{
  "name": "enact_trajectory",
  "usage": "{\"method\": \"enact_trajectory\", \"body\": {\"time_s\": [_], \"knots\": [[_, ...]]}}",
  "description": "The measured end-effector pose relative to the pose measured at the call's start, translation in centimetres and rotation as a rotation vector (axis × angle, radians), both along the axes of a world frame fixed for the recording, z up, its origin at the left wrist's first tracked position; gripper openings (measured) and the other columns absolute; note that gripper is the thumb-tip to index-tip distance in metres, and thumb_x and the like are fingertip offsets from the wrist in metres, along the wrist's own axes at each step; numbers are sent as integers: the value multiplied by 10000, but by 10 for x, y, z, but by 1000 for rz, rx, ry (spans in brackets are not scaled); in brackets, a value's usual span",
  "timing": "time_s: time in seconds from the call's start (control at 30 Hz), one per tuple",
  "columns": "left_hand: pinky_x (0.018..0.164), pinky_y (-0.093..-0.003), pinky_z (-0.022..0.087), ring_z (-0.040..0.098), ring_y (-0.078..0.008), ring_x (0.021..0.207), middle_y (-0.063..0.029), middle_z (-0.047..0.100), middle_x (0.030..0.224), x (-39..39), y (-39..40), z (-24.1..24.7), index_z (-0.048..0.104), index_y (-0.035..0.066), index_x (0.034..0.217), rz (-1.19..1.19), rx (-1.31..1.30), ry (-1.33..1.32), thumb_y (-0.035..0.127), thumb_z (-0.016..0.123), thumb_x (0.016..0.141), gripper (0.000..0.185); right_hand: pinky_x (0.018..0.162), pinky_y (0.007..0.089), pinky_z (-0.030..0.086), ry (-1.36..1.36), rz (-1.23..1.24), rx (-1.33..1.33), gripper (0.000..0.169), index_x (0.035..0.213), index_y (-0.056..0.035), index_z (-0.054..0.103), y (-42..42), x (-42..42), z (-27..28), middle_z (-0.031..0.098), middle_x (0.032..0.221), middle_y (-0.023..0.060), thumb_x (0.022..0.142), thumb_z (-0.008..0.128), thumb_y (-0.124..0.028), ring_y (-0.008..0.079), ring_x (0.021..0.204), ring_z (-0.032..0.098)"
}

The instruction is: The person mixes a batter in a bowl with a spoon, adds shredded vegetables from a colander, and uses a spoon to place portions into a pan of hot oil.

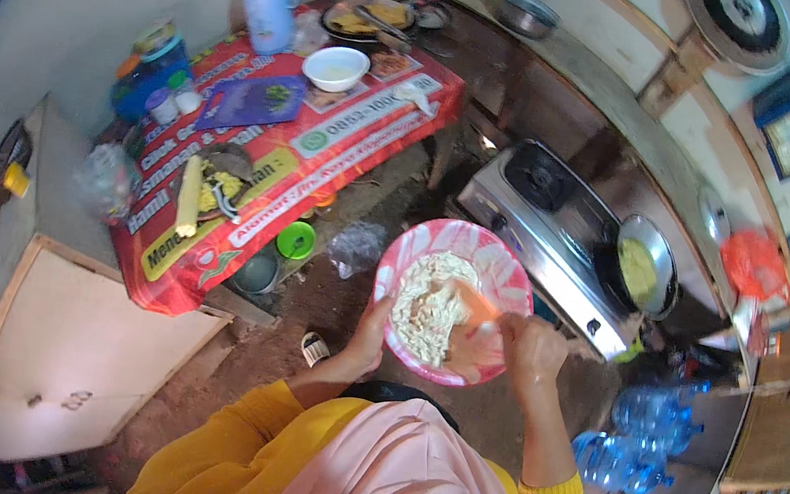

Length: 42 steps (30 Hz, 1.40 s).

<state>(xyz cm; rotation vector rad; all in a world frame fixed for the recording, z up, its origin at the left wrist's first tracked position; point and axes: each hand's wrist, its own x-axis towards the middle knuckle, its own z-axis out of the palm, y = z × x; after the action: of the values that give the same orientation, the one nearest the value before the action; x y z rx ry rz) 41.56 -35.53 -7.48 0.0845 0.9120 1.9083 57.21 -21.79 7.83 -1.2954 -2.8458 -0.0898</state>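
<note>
My left hand [370, 334] grips the left rim of a pink and white plastic bowl [500, 256], which is held up before my body. Inside the bowl, a thick pale batter-like mixture [428, 331] covers mostly the left side. An orange spatula [479, 306] dips into it, its handle end hidden in my right hand [534, 346]. That hand is closed around the handle above the bowl's right rim. Bare pink bowl wall shows at the upper right, with smears of mixture on it.
A two-burner gas stove [550, 223] carries a wok [656, 246] with yellowish food at right. On the red-covered table [356, 143] stand a blue thermos flask [268, 9], a white bowl [335, 70], a purple cutting board [245, 103] and a stone mortar [231, 162]. Blue water jugs [625, 465] lie at lower right.
</note>
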Motion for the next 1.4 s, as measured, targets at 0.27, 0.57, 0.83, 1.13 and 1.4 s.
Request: {"method": "enact_trajectory", "body": {"time_s": [0.27,0.57,0.83,1.13,1.4], "knots": [[995,-319,294,418,-178,1165,-89,450,1264,-40,-5,14,333,21,1302,54,22,93,363,468,887,555,726,374,361,260,477,194,128,821,-180,662,35,-87,-43,573,689,9,708,635,-233,190,747,545],[959,-333,344,462,-186,1111,-97,478,1217,-92,-22,24,359,12,1272,217,17,35,369,505,869,557,708,355,344,149,686,147,153,806,-191,637,16,-68,47,508,650,-30,683,551,-222,150,717,503],[980,-342,321,443,-199,1135,-97,455,1249,-96,-10,38,364,13,1272,102,47,-16,343,514,864,547,717,388,355,327,455,219,117,798,-180,623,30,-109,-18,549,691,10,729,529,-191,181,779,539],[994,-341,295,420,-202,1161,-103,440,1268,-85,-7,36,353,6,1281,112,68,43,301,507,869,529,678,373,355,135,467,400,96,760,-125,608,60,-115,-11,574,713,21,757,522,-168,191,729,542],[990,-335,309,436,-201,1151,-106,455,1255,-77,-14,29,362,6,1274,127,17,70,297,481,887,499,524,389,502,-96,216,-255,184,741,-109,668,-19,-74,3,648,726,124,776,544,-241,263,665,651]]}}
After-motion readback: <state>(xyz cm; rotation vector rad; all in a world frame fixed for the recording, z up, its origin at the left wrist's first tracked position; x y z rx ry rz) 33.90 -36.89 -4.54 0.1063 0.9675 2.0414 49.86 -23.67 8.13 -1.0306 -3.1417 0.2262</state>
